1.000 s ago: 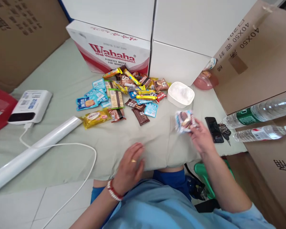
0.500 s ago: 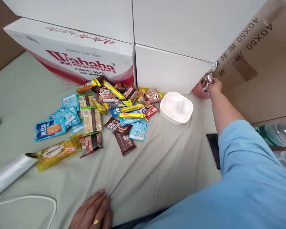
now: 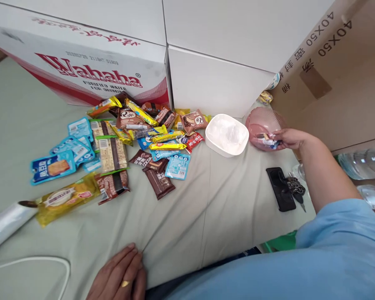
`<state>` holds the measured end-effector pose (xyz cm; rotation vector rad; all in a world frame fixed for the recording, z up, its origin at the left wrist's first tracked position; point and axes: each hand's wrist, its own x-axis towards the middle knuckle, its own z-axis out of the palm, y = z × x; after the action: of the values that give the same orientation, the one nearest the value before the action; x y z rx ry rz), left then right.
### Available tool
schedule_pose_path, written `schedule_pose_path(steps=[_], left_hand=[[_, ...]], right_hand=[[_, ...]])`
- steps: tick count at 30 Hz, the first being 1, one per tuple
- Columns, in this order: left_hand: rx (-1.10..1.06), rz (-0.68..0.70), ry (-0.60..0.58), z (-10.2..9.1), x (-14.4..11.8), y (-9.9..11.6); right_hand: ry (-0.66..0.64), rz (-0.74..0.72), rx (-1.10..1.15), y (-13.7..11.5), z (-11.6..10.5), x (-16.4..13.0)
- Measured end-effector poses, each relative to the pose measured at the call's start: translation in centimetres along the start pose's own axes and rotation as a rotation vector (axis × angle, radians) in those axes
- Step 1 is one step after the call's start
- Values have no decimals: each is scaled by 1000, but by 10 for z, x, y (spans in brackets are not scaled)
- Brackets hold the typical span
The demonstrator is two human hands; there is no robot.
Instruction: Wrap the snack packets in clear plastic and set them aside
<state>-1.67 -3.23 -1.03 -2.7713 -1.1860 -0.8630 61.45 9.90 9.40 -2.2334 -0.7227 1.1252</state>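
My right hand point(image 3: 291, 137) grips the near right rim of a pink see-through bowl point(image 3: 262, 118). Small wrapped pieces point(image 3: 267, 140) lie in the bowl beside my fingers. Just left of it stands a white plastic tub point(image 3: 226, 141) with something clear inside. Flat on the green cloth point(image 3: 187, 229), fingers stretched out, rests my left hand point(image 3: 120, 275), holding nothing; it wears a gold ring. A heap of packaged snacks spreads in front of the boxes: yellow-wrapped bars point(image 3: 168, 146), blue packets point(image 3: 177, 166), brown packets point(image 3: 158, 182) and a large yellow packet point(image 3: 68, 198).
A Wahaha carton point(image 3: 90, 71) and a white box point(image 3: 215, 79) line the back. A brown carton point(image 3: 340, 91) stands at right. Phone point(image 3: 280, 189), keys point(image 3: 296, 189), plastic bottles point(image 3: 367, 163), a film roll point(image 3: 9, 225) and a white cable point(image 3: 34, 259) lie around.
My right hand has shifted from the back corner toward me, and the pink bowl has come out with it. The view has turned slightly right, uncovering the keys. My left hand stays put.
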Motion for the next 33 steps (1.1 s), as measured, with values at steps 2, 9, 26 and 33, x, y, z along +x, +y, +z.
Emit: schedule_pose_path(steps=[2,9,26,33], left_hand=[[2,-3,24,1,0,1],[9,18,67,3,-4,2],[45,-6,132,11,-14,4],[10,-22,133,14,-18,3]], right_hand=[[-138,-9,54,17,-1,-20],[-75,5,-363,43,11,-68],[285,-590,-924,-23,192,-92],[498,-776,-553,-4,153,-115]])
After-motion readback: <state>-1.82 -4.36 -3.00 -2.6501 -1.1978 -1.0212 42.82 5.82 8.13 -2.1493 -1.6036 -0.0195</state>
